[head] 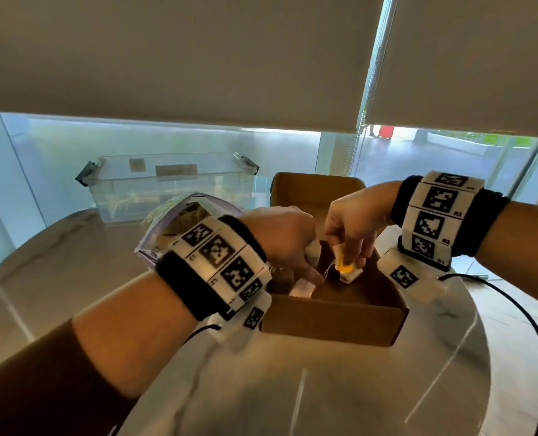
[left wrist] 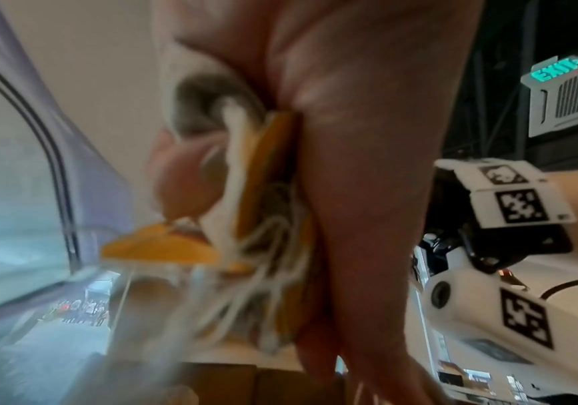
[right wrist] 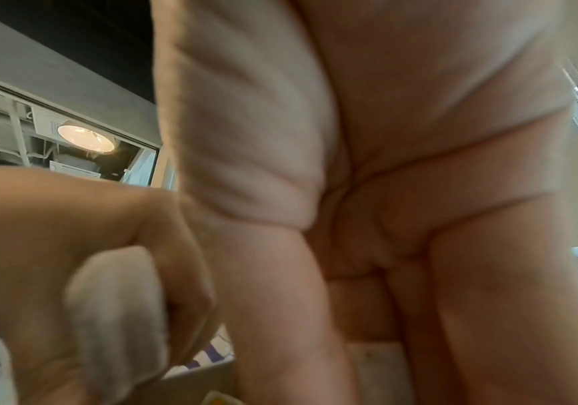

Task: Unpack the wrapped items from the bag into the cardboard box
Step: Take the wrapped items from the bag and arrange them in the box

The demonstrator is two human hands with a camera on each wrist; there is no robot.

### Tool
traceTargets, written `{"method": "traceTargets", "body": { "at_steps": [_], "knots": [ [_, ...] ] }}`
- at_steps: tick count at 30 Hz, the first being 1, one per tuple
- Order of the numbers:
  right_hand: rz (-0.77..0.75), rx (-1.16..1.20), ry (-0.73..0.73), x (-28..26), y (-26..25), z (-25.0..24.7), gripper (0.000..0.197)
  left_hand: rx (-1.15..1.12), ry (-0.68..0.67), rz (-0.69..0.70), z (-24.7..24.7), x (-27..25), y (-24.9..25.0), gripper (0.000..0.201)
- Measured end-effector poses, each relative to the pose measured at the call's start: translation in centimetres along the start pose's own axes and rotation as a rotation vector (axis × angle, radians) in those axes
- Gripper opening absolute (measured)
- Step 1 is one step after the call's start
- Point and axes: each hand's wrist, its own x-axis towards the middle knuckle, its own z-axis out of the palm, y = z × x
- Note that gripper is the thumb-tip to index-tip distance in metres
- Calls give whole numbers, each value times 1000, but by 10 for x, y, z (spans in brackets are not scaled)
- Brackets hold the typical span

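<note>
- Two hands over the open cardboard box [head: 333,319]; each holds small white wrapped items with yellow tags and thin strings, tea-bag-like.
- Right hand [head: 354,221]: fingers [head: 360,250] curled down, pinching one wrapped item [head: 347,268] that hangs just above the box interior.
- Left hand [head: 280,237]: fingers closed round a bunch of wrapped items [left wrist: 245,208] with strings trailing out; the wrist view is blurred, so the count is unclear.
- One more white item [head: 300,289] lies inside the box near its left corner.
- Handling, judged: very light, soft, crushable paper wraps; strings look prone to tangling between the two hands. Best held by the wrap body, not the tag or string, so nothing dangles or snags on the box wall.
- Bag [head: 179,228]: clear plastic, purple-edged, mouth open, just left of the box behind the left wrist, brown contents showing.
- Bench [head: 292,388]: round, pale, glossy marble-look top with reflections; it looks slippery, so the light box could slide if bumped.
- Clear plastic bin [head: 170,180] with clip handles sits at the far edge.
- Black cable [head: 531,335] runs from the right wrist rig.
- Room: big windows, roller blinds half down, daylight.
</note>
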Motion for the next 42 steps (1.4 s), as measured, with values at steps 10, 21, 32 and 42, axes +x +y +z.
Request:
{"method": "traceTargets", "body": {
  "at_steps": [10,21,32,42],
  "knots": [
    [-120,65,-55,-11,33,9,15,-68,-260,-105,-10,27,4,37],
    [-284,62,-1,-4,35,34,18,-314,78,-116,-32,-27,-16,20],
    [-187,-304,-202,30,12,40,64,-399,351,-286,7,-61,-31,27],
    [-203,-155,-133,25,-1,47,52,-353,61,-201,23,-57,-22,25]
  ]
}}
